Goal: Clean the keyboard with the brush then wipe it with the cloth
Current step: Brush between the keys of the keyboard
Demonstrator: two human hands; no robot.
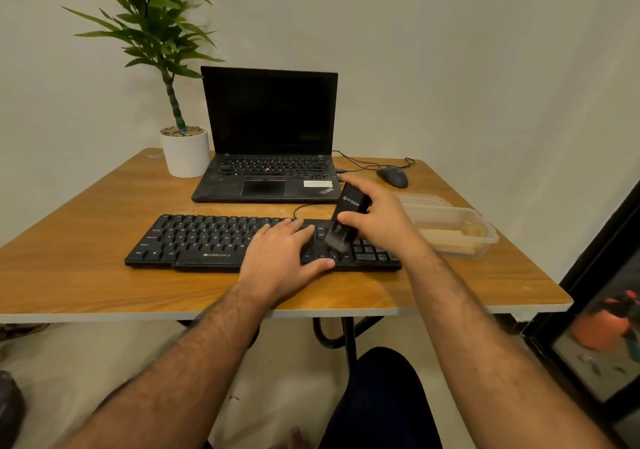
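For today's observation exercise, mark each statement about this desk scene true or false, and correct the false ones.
1. The right hand grips the brush over the keyboard. True.
2. The left hand lies flat on the keyboard. True.
3. The laptop screen shows a bright picture. False: it is dark.
4. The potted plant stands right of the laptop. False: it stands to its left.
5. The mouse lies on the table, right of the laptop. True.
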